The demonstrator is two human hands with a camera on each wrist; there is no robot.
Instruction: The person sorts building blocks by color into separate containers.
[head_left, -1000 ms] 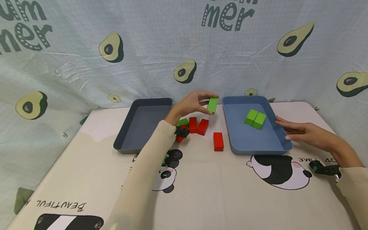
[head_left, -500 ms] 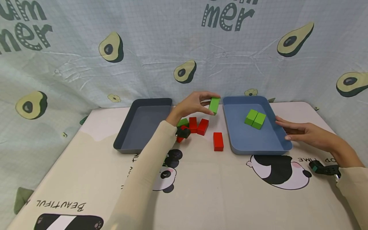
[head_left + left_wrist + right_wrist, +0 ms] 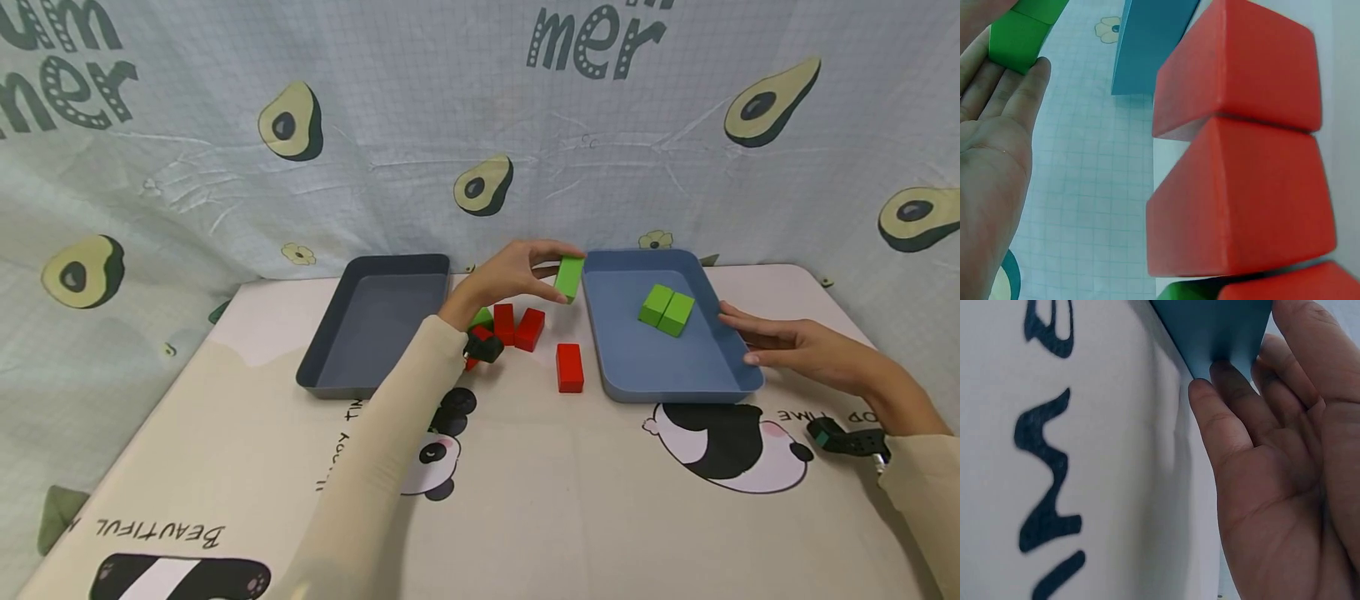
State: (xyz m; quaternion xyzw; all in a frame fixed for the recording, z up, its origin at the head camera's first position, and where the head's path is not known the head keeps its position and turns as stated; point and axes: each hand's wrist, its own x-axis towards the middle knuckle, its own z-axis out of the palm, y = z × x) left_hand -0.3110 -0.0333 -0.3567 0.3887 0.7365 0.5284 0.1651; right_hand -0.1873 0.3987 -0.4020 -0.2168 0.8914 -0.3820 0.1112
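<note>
My left hand (image 3: 517, 271) pinches a green block (image 3: 569, 278) between thumb and fingers, raised just left of the blue tray (image 3: 622, 375). In the left wrist view, part of that green block (image 3: 1019, 40) shows at the top left. Two more green blocks (image 3: 666, 310) lie side by side inside the blue tray. My right hand (image 3: 817, 354) rests its fingertips against the tray's right side, its fingers loosely extended. The right wrist view has these fingertips at the tray's outer wall (image 3: 1216, 331).
Red blocks (image 3: 529, 330) lie clustered below my left hand, beside a partly hidden green block (image 3: 482, 318). A single red block (image 3: 570, 368) stands nearer the blue tray. At the left is a dark grey tray (image 3: 322, 383). A patterned cloth (image 3: 390, 167) hangs behind the table.
My left hand has shifted slightly right with the green block, closer to the blue tray's left rim. The right hand stays in place.
</note>
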